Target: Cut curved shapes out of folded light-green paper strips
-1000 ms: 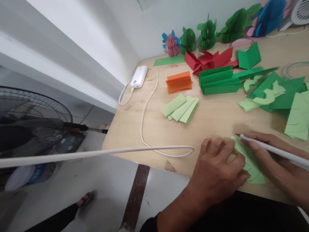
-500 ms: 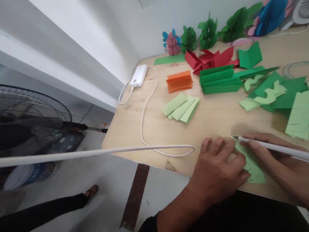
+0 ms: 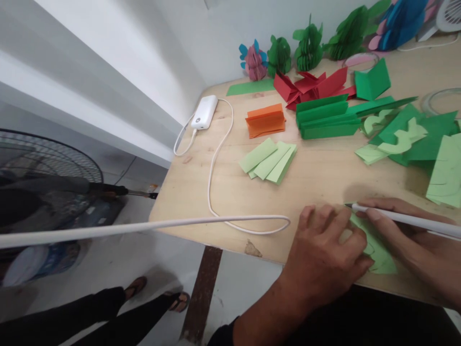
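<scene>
A light green sheet of paper [image 3: 380, 257] lies at the table's front edge, with curved lines drawn on it. My left hand [image 3: 329, 250] rests on its left side with bent fingers, pressing it to the table and covering much of it. In my right hand [image 3: 414, 240] is a white pen [image 3: 414, 219], gripped between thumb and fingers. Its dark tip touches or nearly touches the paper's upper corner, just past my left fingertips. Beyond my hands lie several light green paper strips [image 3: 268, 161], fanned out.
Folded orange paper [image 3: 265, 121], green folded papers [image 3: 327, 117] and red ones [image 3: 313, 89] sit farther back. Paper figures [image 3: 279, 55] line the wall. A white power bank [image 3: 204, 112] trails a cable [image 3: 212, 168] across the table. A floor fan [image 3: 46, 182] and another person's feet [image 3: 178, 301] are at left.
A second foot of the other person has come into view on the floor. My hands, the pen and the paper have hardly moved; the view has shifted slightly.
</scene>
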Action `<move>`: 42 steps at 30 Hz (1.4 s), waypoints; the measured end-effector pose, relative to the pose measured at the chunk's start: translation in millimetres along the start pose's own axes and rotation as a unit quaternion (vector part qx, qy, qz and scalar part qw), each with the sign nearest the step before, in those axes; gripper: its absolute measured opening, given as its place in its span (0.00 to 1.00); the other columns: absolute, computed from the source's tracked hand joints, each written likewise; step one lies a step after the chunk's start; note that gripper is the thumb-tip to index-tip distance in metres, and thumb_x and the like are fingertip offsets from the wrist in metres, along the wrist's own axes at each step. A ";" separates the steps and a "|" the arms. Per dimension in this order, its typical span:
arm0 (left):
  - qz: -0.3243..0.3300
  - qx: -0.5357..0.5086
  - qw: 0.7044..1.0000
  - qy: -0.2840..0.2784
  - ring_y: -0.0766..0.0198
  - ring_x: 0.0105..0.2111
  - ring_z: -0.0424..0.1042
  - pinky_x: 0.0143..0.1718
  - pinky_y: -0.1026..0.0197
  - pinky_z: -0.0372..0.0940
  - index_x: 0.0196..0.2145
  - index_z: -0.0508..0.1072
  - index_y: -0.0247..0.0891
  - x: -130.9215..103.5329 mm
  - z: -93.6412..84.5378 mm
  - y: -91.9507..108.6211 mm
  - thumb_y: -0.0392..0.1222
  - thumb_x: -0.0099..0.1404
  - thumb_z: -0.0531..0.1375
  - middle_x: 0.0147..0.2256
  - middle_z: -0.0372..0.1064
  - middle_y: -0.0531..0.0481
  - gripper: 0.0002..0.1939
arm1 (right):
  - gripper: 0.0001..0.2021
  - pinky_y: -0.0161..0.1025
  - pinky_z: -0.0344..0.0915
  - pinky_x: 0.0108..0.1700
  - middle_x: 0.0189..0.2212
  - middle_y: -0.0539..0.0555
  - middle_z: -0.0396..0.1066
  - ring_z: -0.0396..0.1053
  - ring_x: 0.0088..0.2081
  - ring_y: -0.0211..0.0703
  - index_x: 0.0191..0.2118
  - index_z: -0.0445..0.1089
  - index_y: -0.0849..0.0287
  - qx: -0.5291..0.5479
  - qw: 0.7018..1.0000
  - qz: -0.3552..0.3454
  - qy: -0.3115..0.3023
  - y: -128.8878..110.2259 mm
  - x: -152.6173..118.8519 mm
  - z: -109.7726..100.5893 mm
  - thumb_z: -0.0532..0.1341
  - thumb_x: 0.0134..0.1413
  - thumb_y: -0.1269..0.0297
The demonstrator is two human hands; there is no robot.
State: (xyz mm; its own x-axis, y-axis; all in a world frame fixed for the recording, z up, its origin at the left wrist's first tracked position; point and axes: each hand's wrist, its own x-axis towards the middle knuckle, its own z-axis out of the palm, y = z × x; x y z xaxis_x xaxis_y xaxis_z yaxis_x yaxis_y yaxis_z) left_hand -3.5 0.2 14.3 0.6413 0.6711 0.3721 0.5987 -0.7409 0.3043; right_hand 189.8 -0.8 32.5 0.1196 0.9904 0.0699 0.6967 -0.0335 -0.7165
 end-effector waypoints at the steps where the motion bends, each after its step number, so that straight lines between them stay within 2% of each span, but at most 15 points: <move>1: 0.000 0.000 1.000 0.001 0.51 0.56 0.68 0.58 0.46 0.60 0.45 0.77 0.39 -0.1 0.3 0.1 0.51 0.75 0.57 0.57 0.74 0.43 0.14 | 0.24 0.40 0.77 0.44 0.39 0.54 0.83 0.81 0.42 0.47 0.39 0.79 0.52 -0.002 1.000 -0.001 0.001 0.1 0.2 0.3 0.60 0.57 0.36; 8: 0.002 -0.004 1.000 0.006 0.51 0.55 0.68 0.57 0.47 0.60 0.46 0.76 0.39 0.5 0.4 -0.1 0.50 0.75 0.58 0.56 0.74 0.43 0.13 | 0.18 0.39 0.79 0.41 0.39 0.49 0.84 0.82 0.41 0.46 0.39 0.80 0.47 -0.003 0.997 -0.069 0.036 5.8 0.3 4.6 0.60 0.59 0.41; 14: 0.005 -0.001 1.000 0.012 0.51 0.55 0.69 0.57 0.47 0.60 0.45 0.76 0.39 0.5 0.4 -0.6 0.50 0.75 0.58 0.57 0.74 0.43 0.14 | 0.18 0.37 0.80 0.40 0.39 0.48 0.84 0.83 0.40 0.45 0.40 0.79 0.47 -0.025 0.994 -0.096 0.048 6.7 -1.5 5.5 0.59 0.61 0.42; 19: 0.004 0.003 1.000 0.007 0.51 0.56 0.69 0.57 0.47 0.60 0.46 0.76 0.39 0.2 0.7 -0.9 0.50 0.75 0.57 0.57 0.74 0.43 0.14 | 0.19 0.37 0.80 0.38 0.38 0.49 0.84 0.83 0.39 0.45 0.39 0.79 0.48 -0.029 0.992 -0.100 0.067 5.4 -2.8 5.0 0.57 0.63 0.42; 24: -0.001 0.001 1.000 0.010 0.51 0.56 0.69 0.57 0.47 0.61 0.46 0.76 0.39 0.6 0.8 0.3 0.50 0.75 0.58 0.58 0.74 0.44 0.14 | 0.16 0.38 0.80 0.40 0.39 0.49 0.84 0.82 0.40 0.46 0.40 0.80 0.47 -0.026 0.993 -0.105 0.046 10.3 -5.1 3.4 0.59 0.62 0.44; 27: -0.002 0.002 1.000 0.015 0.51 0.56 0.69 0.58 0.47 0.60 0.45 0.76 0.39 0.2 1.5 0.3 0.51 0.74 0.58 0.57 0.74 0.44 0.13 | 0.16 0.39 0.79 0.40 0.40 0.49 0.84 0.82 0.40 0.46 0.41 0.80 0.47 -0.023 0.993 -0.097 0.059 11.0 -7.2 3.8 0.59 0.63 0.45; 38: 0.002 0.004 1.000 0.017 0.51 0.55 0.68 0.57 0.47 0.60 0.45 0.77 0.40 0.2 2.3 -0.8 0.51 0.73 0.60 0.56 0.75 0.45 0.13 | 0.16 0.38 0.80 0.40 0.39 0.49 0.84 0.83 0.39 0.46 0.39 0.79 0.48 -0.054 0.987 -0.128 0.075 5.9 -9.4 1.3 0.58 0.65 0.46; 42: -0.001 0.002 1.000 0.014 0.52 0.55 0.68 0.58 0.47 0.60 0.46 0.77 0.40 0.4 1.9 -1.4 0.51 0.73 0.60 0.56 0.75 0.45 0.13 | 0.14 0.39 0.80 0.43 0.40 0.48 0.84 0.83 0.41 0.46 0.42 0.78 0.47 -0.056 0.990 -0.109 0.076 6.6 -13.1 1.5 0.59 0.64 0.47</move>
State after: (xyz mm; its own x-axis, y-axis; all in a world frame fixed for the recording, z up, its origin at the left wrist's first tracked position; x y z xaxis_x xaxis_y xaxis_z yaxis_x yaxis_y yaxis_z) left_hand -3.2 1.5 12.4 0.6270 0.6708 0.3961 0.6011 -0.7400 0.3017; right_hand 191.8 -13.7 25.8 0.0571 0.9447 0.3229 0.7904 0.1548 -0.5926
